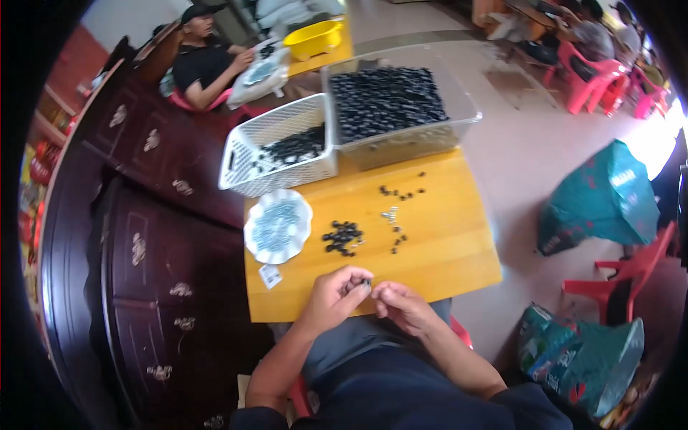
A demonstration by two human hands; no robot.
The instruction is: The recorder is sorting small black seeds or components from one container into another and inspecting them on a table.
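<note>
Near the front edge of the wooden table [430,251], my left hand [333,297] pinches a small dark part [366,282] between thumb and fingertips. Just to its right is my right hand [403,307], its fingers curled together close to that part; whatever they hold is too small or hidden to make out. Beyond my left hand lies a pile of small black round parts [342,237]. A few small silvery pieces [390,213] lie farther right, with more black parts [398,240] scattered around them. A scalloped white plate [304,245] holds many small pale-blue pieces.
A white slotted basket [240,179] and a large clear bin [401,152], both with black parts, stand at the far edge. A small white label [270,276] lies by the plate. Dark drawers [172,258] flank the left; green bags [598,201] and a red chair [623,279] the right.
</note>
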